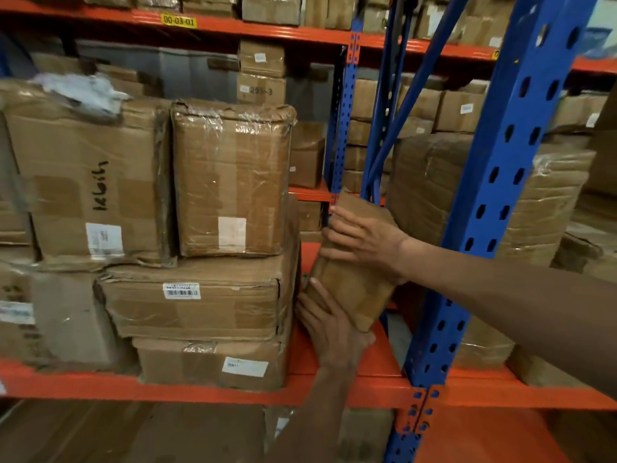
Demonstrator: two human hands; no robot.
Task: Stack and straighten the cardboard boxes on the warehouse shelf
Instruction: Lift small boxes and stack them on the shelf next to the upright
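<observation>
Small cardboard box (350,279) is held between both my hands, tilted, in the gap between the main stack and the blue upright (480,208), above the orange shelf deck (367,359); whether its lower corner touches the deck I cannot tell. Right hand (364,240) lies flat on the box's upper face, fingers spread and pressing, not curled round anything. Left hand (329,324) cups the lower left edge from beneath, fingers wrapped up the side, thumb near the corner. Judgement: the step is seating this box upright in the gap. To do it well, I should keep the left hand bearing the weight, rotate the top toward vertical with the right palm, set the base square on the deck, then push it flush against the flat box (193,309) in the stack without nudging the upright. The cardboard looks soft and creased, so press with the palm, not fingertips. Count, stack beside the gap: one box at the bottom with a white label (213,365), the flat one with a barcode label above it, and two upright boxes on top, one taped (230,182), one with handwriting (90,188). One box in hand. Further boxes left and behind, too blurred to count.
</observation>
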